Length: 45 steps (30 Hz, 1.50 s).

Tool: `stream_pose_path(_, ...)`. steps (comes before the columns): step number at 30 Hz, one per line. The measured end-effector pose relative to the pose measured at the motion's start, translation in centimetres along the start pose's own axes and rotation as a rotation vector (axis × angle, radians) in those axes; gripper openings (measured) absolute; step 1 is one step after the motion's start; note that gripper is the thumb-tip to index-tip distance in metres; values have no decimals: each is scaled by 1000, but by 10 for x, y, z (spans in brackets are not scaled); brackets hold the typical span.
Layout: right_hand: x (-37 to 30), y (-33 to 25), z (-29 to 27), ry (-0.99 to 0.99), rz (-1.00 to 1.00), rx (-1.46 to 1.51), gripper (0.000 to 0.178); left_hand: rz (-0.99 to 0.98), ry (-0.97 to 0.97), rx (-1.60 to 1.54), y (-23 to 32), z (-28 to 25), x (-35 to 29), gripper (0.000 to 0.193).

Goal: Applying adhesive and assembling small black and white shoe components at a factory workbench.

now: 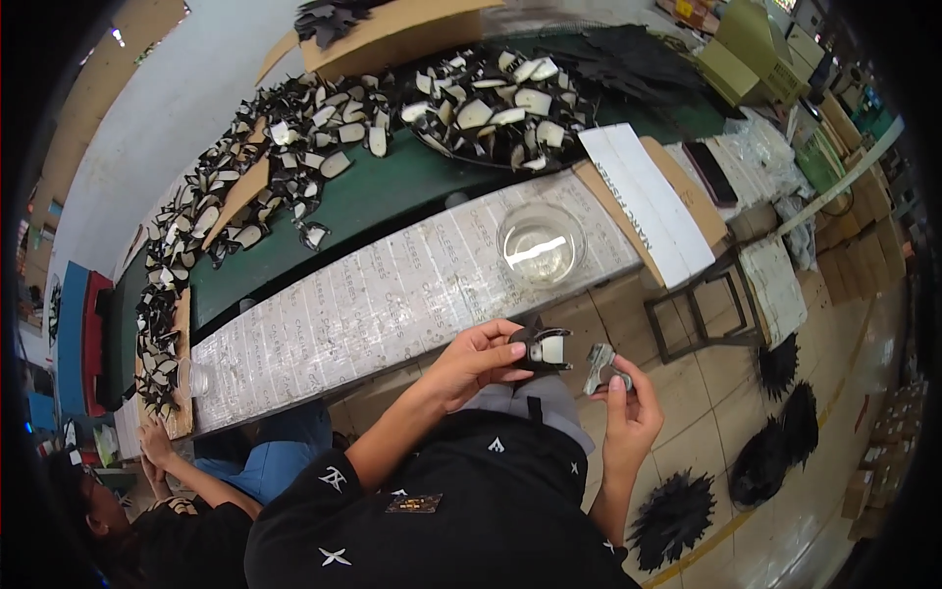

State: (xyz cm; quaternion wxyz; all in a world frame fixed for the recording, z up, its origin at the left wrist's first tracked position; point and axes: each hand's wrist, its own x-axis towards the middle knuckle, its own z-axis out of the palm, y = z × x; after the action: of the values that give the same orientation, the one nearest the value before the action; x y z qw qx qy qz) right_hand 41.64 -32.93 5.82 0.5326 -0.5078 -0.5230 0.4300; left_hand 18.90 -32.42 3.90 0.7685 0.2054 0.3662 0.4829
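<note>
My left hand (476, 360) is closed around a black shoe piece (542, 350) that has a pale, rounded patch and thin dark ends pointing right. Just to its right, my right hand (633, 404) pinches a small shiny grey piece (599, 368) between thumb and fingers. Its exact kind is too small to tell. The two held things are a short gap apart, in front of my body and near the edge of the long wrapped bench (383, 294). Beyond them, a clear round bowl (542, 245) stands on the bench.
Heaps of similar black-and-pale pieces (491, 113) cover parts of the green belt (363, 182). A white card (650, 201) and a dark phone (709, 174) lie at the right. Black bundles (675, 518) rest on the floor. At left, a co-worker's hands (157, 447) are at the bench.
</note>
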Motion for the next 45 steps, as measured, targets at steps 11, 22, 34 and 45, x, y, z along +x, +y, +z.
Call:
stream_pose_path(11, 1, 2, -15, 34, -3, 52, 22, 1542, 383, 1354, 249, 44, 120, 24)
stream_pose_path(22, -2, 15, -31, 137, 26, 98, 22, 900, 331, 1423, 340, -127, 208, 42)
stream_pose_path(34, 3, 37, -22, 124, 53, 55, 23, 23, 1189, 1956, 283, -236, 78, 63)
stream_pose_path(45, 11, 33, -1, 18, 69, 96, 21, 556, 1234, 2135, 249, -309, 69, 58)
